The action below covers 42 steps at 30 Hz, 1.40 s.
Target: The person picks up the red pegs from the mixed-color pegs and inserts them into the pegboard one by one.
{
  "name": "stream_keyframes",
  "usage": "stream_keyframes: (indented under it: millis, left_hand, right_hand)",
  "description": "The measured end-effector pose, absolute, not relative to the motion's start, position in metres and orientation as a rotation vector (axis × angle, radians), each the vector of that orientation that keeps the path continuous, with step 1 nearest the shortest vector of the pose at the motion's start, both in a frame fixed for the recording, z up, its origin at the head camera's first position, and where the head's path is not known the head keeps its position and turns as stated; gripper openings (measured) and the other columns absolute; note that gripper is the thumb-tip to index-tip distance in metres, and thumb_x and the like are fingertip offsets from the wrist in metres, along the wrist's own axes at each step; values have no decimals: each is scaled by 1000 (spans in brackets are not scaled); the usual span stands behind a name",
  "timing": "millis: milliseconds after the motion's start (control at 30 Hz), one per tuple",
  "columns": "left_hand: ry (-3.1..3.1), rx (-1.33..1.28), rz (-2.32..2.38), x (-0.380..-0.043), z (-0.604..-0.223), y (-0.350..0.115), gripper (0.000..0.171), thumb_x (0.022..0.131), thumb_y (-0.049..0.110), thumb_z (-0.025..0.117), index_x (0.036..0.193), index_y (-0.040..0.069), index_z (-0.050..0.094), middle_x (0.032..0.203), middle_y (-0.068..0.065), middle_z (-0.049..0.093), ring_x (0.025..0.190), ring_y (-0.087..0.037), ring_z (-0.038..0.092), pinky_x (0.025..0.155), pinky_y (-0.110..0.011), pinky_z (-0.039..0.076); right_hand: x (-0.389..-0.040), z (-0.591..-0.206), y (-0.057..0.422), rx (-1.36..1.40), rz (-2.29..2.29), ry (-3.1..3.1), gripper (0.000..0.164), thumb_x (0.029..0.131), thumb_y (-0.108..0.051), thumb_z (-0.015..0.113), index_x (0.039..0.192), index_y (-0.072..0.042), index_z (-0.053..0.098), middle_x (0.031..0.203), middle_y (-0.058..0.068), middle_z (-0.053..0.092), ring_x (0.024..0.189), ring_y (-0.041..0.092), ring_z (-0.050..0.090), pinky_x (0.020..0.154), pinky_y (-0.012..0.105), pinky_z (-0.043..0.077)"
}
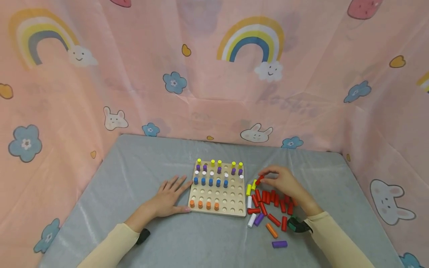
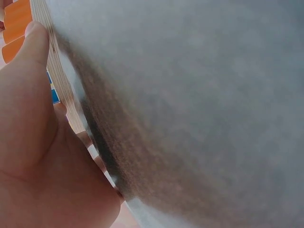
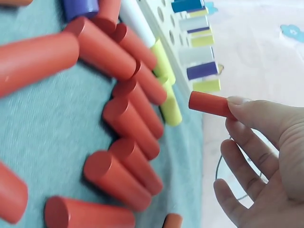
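My right hand (image 1: 282, 181) pinches a red peg (image 3: 209, 104) between thumb and index finger, above the loose pegs right of the board. The other fingers of that hand are spread and bent. At the left edge of the wooden peg board (image 1: 231, 213), my left hand (image 1: 167, 199) lies with fingers spread, its thumb (image 2: 37, 45) against the board's side. Rows of yellow (image 1: 219, 162), purple, white and blue pegs (image 1: 210, 182) stand in the board's far holes. Along its near row are several orange pegs (image 1: 208, 205). Bare holes show on the right side and in two rows between blue and orange.
Many loose red pegs (image 1: 274, 220) lie right of the board, among them yellow (image 1: 248, 190), white (image 1: 251, 220), purple (image 1: 279, 244) and orange ones (image 1: 272, 230). A grey cloth (image 1: 161, 156) covers the table. A pink printed curtain (image 1: 201, 111) rises behind it and at both sides.
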<state>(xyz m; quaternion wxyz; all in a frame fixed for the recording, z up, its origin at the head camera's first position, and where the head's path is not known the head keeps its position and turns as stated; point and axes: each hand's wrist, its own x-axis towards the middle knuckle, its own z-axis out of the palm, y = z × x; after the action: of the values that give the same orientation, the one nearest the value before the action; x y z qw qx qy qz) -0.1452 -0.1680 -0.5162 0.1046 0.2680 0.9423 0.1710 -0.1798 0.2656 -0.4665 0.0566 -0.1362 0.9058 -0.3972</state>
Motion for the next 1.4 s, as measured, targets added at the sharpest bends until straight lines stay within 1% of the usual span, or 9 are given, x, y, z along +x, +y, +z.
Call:
stream_keyframes:
  millis: [133, 233, 367, 633, 800, 967, 1067, 1200, 1400]
  left_hand:
    - [2768, 788, 489, -145, -513, -167, 95, 86, 66, 62, 160, 28, 16, 169, -8, 10, 155, -40, 8, 119, -68, 10]
    - [2756, 785, 498, -144, -511, -167, 95, 86, 65, 62, 160, 28, 16, 169, -8, 10, 155, -40, 8, 119, -68, 9]
    - [2745, 783, 523, -143, -508, -167, 94, 86, 67, 60, 160, 26, 18, 168, -11, 13, 154, -42, 9, 119, -68, 10]
    - [2731, 804, 548, -142, -502, -166, 95, 86, 72, 55, 160, 23, 19, 167, -15, 15, 153, -46, 10, 117, -70, 9]
    - [2736, 786, 525, -143, -505, -166, 94, 87, 67, 59, 160, 24, 18, 168, -12, 12, 154, -43, 9, 119, -68, 10]
    - [2732, 783, 496, -141, -498, -164, 91, 88, 62, 62, 159, 21, 22, 167, -15, 15, 153, -45, 11, 117, -69, 12]
    - [2738, 799, 511, -141, -498, -164, 92, 87, 65, 60, 159, 21, 22, 166, -17, 16, 152, -46, 12, 116, -70, 12]
    - [2733, 800, 515, -142, -501, -165, 95, 86, 71, 56, 160, 23, 19, 168, -14, 13, 153, -45, 10, 118, -69, 9]
    - [2738, 807, 541, -141, -502, -165, 95, 86, 73, 54, 160, 24, 20, 167, -16, 16, 152, -46, 12, 117, -70, 10]
  right_hand:
    - [-178, -462, 258, -400, -1210, 2754, 24, 88, -17, 75, 110, -8, 73, 108, 6, 71, 110, 34, 63, 102, 63, 44]
    - [-177, -459, 253, -409, -1228, 2753, 24, 87, -17, 76, 109, -9, 74, 107, 5, 72, 111, 32, 63, 104, 63, 42]
    - [-177, -456, 246, -449, -1210, 2766, 23, 86, -17, 76, 108, -11, 74, 107, 3, 72, 110, 29, 63, 103, 61, 43]
    - [-176, -452, 231, -482, -1192, 2744, 22, 87, -20, 76, 108, -12, 74, 107, 2, 71, 111, 32, 63, 102, 60, 45]
    - [-175, -450, 222, -517, -1195, 2731, 23, 87, -21, 76, 108, -13, 75, 108, 2, 71, 112, 33, 63, 100, 59, 47]
    - [-175, -447, 213, -587, -1195, 2733, 22, 87, -18, 76, 108, -11, 74, 107, 2, 72, 110, 32, 64, 100, 57, 48]
    - [-176, -446, 208, -604, -1210, 2723, 22, 87, -19, 76, 108, -12, 74, 107, 0, 72, 110, 28, 64, 100, 56, 49]
    - [-176, -444, 200, -633, -1232, 2699, 23, 87, -19, 76, 108, -11, 74, 109, 1, 71, 109, 27, 63, 99, 57, 49]
    - [-177, -443, 187, -699, -1264, 2673, 20, 86, -16, 77, 106, -11, 74, 106, 0, 71, 105, 27, 63, 96, 57, 50]
